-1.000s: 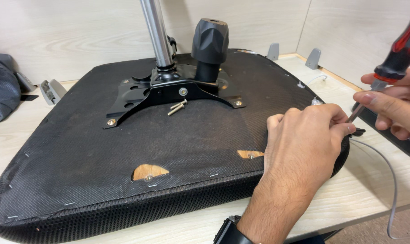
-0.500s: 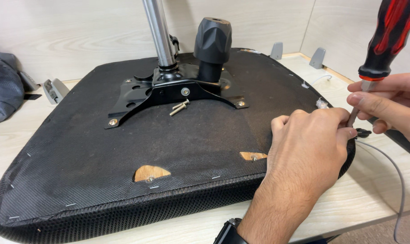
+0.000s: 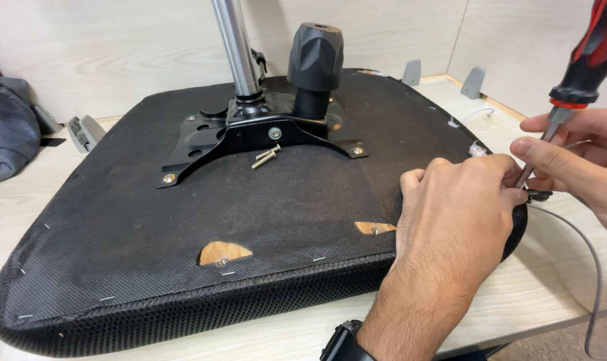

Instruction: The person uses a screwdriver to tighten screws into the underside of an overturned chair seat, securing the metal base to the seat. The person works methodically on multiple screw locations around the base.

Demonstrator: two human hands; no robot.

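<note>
Desk (image 3: 584,267) same; screwdriver (image 3: 587,63) now steeper, hands (image 3: 460,214) unchanged on seat (image 3: 183,234).

Two bare hands, no gloves, no rings visible. Left hand (image 3: 460,204): forearm bare and hairy, no sleeve in view, black watch (image 3: 343,342) on wrist (band and part of case only, face cut off by frame edge). Right hand (image 3: 571,164): bare, short trimmed nails, wrist out of frame, so sleeve cannot be told.
</note>
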